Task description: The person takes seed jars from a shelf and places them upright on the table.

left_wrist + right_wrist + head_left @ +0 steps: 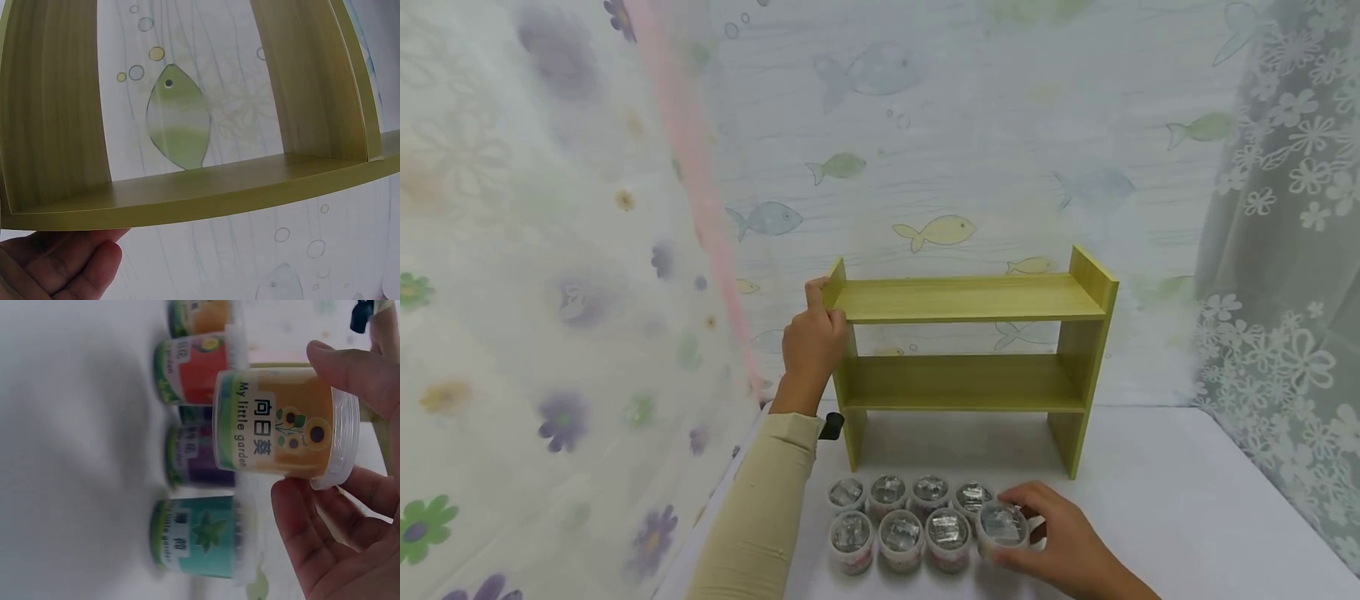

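My left hand (815,346) grips the left side panel of a small two-tier wooden shelf (970,297). In the left wrist view, its curled fingers (94,265) show against the panel's edge. Between thumb and fingers, my right hand (1063,542) holds a small lidded plastic tub (275,422) with an orange sunflower label reading "My little garden". This tub appears raised off the table, at the right end of the front row. Several similar tubs (901,533) stand upright beside it in two rows, silvery contents showing through their lids.
The shelf stands on a white-covered table (1165,500), behind the tubs. A fish-patterned curtain (1000,125) hangs behind it. Flowered sheeting (550,333) borders the left side, and a white-flowered curtain (1292,250) the right.
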Available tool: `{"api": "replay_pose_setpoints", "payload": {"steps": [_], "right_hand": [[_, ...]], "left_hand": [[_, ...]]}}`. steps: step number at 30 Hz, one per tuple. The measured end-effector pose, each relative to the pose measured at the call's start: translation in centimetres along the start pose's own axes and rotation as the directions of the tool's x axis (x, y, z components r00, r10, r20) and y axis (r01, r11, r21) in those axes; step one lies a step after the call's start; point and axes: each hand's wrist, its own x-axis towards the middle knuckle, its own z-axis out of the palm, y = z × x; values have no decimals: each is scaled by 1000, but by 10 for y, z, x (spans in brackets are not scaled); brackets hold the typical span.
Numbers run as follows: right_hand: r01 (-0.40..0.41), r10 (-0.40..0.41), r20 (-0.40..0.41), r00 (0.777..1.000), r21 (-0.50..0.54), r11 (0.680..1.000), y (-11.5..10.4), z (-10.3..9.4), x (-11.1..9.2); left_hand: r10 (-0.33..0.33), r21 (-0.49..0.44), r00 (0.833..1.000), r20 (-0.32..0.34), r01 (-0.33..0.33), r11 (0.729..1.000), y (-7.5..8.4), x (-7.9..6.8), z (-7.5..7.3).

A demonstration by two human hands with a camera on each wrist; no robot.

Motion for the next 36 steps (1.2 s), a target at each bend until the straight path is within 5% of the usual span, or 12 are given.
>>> {"api": "replay_pose_setpoints", "payload": {"steps": [10, 18, 21, 28, 36], "right_hand": [[12, -14, -9, 1000, -227, 974, 10, 8, -15], [-121, 126, 36, 991, -115, 986, 8, 2, -16], [-148, 159, 62, 985, -151, 977, 8, 1, -18], [-61, 93, 54, 994, -427, 902, 5, 7, -31], [21, 34, 96, 995, -522, 853, -1, 2, -43]], "left_hand": [[-7, 22, 999, -32, 8, 1000, 5, -9, -5], [-14, 27, 998, -54, 15, 1000, 10, -16, -9], [-22, 40, 998, -54, 25, 999, 12, -20, -11], [-31, 47, 998, -54, 34, 998, 17, -31, -15], [-52, 55, 997, -50, 55, 997, 23, -43, -19]]}}
